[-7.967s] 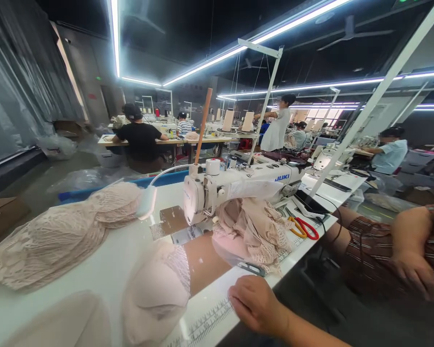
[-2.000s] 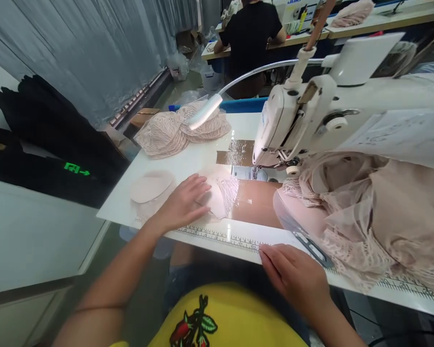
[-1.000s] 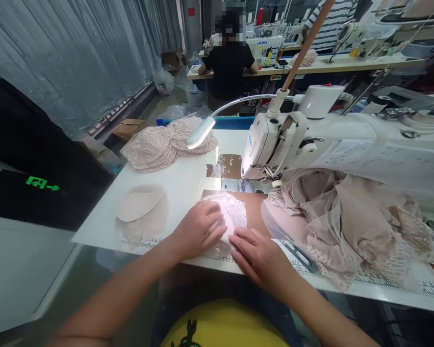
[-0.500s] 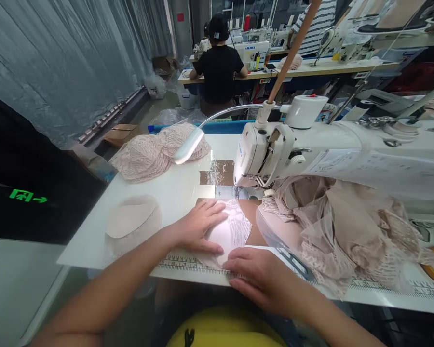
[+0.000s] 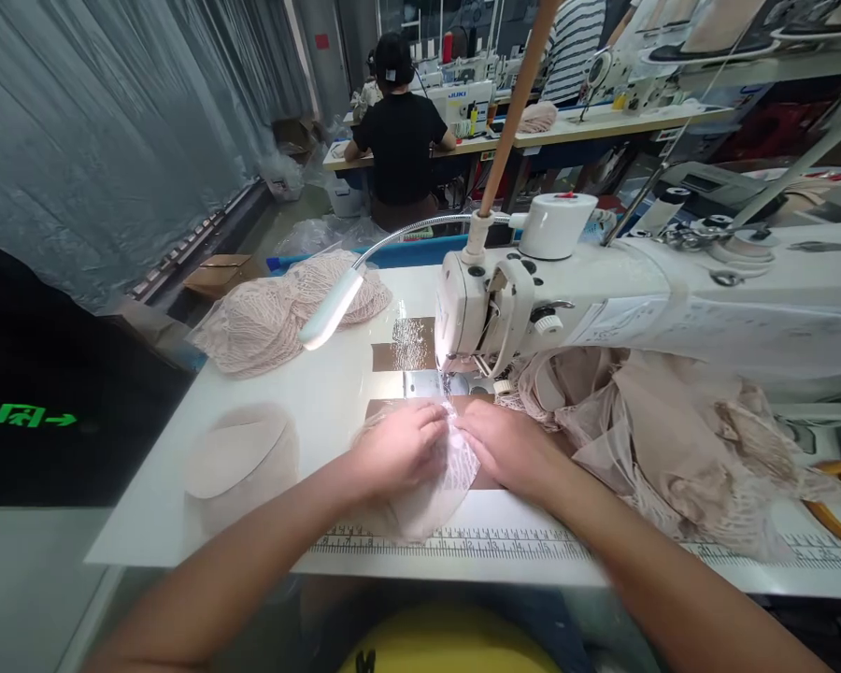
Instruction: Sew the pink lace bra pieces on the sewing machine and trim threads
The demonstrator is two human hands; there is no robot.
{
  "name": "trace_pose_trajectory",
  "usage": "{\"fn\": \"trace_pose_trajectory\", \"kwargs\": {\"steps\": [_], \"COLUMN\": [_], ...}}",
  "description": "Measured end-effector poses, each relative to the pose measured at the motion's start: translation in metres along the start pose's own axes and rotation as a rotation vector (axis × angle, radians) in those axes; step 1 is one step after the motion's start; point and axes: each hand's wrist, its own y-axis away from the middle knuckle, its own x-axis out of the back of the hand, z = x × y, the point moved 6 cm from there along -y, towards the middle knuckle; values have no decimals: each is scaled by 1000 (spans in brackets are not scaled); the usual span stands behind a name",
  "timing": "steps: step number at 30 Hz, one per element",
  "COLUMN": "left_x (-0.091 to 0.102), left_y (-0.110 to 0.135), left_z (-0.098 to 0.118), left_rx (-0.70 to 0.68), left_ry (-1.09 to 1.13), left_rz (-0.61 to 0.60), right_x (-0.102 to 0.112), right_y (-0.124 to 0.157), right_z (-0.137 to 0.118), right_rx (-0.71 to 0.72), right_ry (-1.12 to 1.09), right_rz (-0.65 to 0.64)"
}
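Note:
A pale pink lace fabric piece (image 5: 452,481) lies under the lamp light, just in front of the sewing machine (image 5: 491,304)'s needle area. My left hand (image 5: 401,449) rests on its left part with fingers curled and pressed to the cloth. From the right, my right hand (image 5: 508,444) pinches the upper edge, its fingertips almost meeting those of my left. Both hands are close to the presser foot (image 5: 447,383), and they hide much of the piece's top edge. Left of my left forearm lies a stack of beige cup-shaped pieces (image 5: 238,458).
A heap of beige lace garments (image 5: 673,430) lies under the machine arm. Lace cups (image 5: 266,318) sit at the back left, beneath the lamp (image 5: 333,308). Orange-handled scissors (image 5: 837,495) are at the right. A measuring tape (image 5: 505,544) runs along the front edge. Another person (image 5: 401,140) sits ahead.
Both hands have moved forward with the lace piece toward the needle. My right hand has gone from the front edge to the piece's upper right. The view has shifted slightly right.

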Motion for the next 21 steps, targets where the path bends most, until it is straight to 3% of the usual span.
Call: {"fn": "trace_pose_trajectory", "kwargs": {"steps": [4,10,16,19,21], "left_x": [-6,-5,-7,-7,-7], "left_y": [9,9,10,11,11], "left_z": [2,2,0,-1,-2], "left_rx": [0,5,1,7,12], "left_ry": [-13,19,9,3,0], "left_rz": [-14,-9,-16,-24,-25], "right_x": [0,-14,-10,8,18], "right_y": [-3,-15,-14,-4,3], "right_z": [12,13,23,29,28], "right_rx": [-126,-60,-198,-257,-177], "right_ry": [45,219,268,76,-174], "right_rz": [58,64,91,172,128]}}
